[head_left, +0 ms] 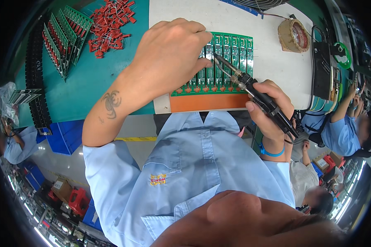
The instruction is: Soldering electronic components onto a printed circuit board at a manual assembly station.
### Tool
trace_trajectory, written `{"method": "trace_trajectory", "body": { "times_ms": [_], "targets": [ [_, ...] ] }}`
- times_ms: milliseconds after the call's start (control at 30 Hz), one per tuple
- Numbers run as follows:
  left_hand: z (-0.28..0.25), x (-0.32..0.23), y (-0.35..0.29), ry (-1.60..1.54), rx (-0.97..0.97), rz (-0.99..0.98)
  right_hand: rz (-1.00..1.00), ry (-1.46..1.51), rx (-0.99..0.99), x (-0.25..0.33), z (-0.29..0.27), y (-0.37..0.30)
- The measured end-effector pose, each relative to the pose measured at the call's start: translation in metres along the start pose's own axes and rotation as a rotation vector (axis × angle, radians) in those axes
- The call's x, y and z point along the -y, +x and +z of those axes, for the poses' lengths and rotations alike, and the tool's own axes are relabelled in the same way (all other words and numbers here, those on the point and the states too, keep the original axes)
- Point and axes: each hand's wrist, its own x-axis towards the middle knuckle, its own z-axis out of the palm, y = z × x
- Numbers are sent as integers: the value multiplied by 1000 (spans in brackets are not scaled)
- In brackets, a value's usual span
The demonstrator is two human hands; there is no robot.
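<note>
A green circuit board panel (228,61), made up of several narrow strips, lies on an orange-brown base (212,103). My left hand (173,51) is bent over the panel's left part, its index finger and thumb curled down against the strips; whatever is between its fingers is hidden. In my right hand (273,108) is a black soldering iron (268,105), gripped by the handle. A second thin metal prong runs beside its shaft. The iron's tip reaches the middle strips, just right of my left thumb.
Red components with wire leads (110,26) are heaped on the green mat (95,88); green boards (66,35) stand left of them. A round brown container (293,36) and a black holder with cables (322,68) are at the right. Co-workers (342,133) sit on both sides.
</note>
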Motion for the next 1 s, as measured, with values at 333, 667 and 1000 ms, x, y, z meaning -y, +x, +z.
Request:
{"method": "trace_trajectory", "body": {
  "times_ms": [333, 667, 1000],
  "targets": [
    [0, 0, 0, -8, -1, 1, 45, -4, 5, 2, -1, -1],
    [3, 1, 0, -14, -29, 3, 56, 144, -103, -6, -7, -12],
    [5, 4, -3, -27, -46, 24, 213, 582, -238, -22, -18, -27]
  ]
}}
